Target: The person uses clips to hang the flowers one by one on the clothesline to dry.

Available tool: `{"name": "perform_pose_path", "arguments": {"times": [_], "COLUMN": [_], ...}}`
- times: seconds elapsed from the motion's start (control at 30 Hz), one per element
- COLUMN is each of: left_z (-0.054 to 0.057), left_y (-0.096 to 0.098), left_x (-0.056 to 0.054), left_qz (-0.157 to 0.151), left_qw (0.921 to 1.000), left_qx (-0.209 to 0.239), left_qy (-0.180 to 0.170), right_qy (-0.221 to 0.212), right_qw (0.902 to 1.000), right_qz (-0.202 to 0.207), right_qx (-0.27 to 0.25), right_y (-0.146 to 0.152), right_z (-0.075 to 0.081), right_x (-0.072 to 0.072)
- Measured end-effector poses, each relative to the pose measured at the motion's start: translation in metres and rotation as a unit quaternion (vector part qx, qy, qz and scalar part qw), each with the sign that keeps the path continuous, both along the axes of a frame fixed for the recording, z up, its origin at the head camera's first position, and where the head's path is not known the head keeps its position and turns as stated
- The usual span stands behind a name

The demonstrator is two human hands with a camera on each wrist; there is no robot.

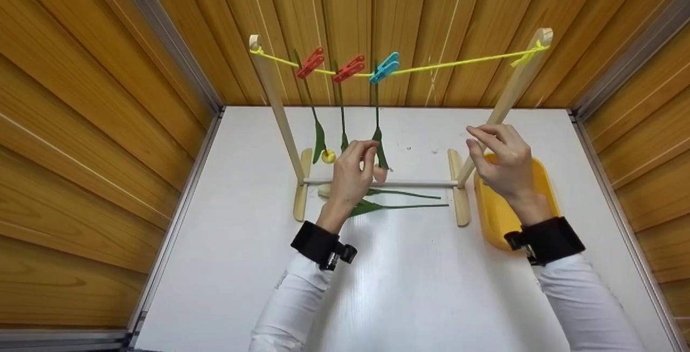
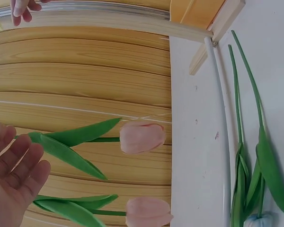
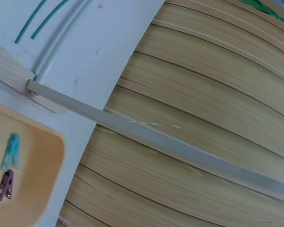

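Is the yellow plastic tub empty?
Not empty: the right wrist view shows a teal plastic clothespin and a purple plastic clothespin inside the tub.

Toward the far edge of the tabletop (image 1: 232,244), a yellow tulip (image 1: 328,156), a pink tulip (image 2: 149,211) and a second pink tulip (image 2: 142,137) hang bloom-down, left to right, from a yellow line (image 1: 458,63). A red clothespin (image 1: 310,64), another red clothespin (image 1: 350,69) and a blue clothespin (image 1: 384,69) pin their stems, in that order. Nearer the front edge, a cream tulip (image 1: 324,191) and a pale-blue tulip (image 2: 272,168) lie side by side, stems pointing toward the right edge.
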State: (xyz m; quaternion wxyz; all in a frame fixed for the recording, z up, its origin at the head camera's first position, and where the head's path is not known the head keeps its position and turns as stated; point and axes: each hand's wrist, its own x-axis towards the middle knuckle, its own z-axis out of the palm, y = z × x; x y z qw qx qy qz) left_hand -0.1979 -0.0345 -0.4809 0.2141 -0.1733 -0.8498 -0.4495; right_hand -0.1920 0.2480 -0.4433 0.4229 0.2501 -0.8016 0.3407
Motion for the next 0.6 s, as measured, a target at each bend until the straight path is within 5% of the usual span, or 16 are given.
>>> {"name": "perform_pose_path", "arguments": {"times": [0.6], "left_z": [-0.045], "left_y": [0.002], "left_x": [0.013], "left_qz": [-0.023], "left_qw": [0.9977], "left_qx": [-0.06], "left_qy": [-0.022], "right_qy": [-0.072], "right_qw": [0.9944], "right_qz": [-0.063], "right_qx": [0.044], "right_y": [0.063], "right_z": [-0.082], "right_x": [0.02]}}
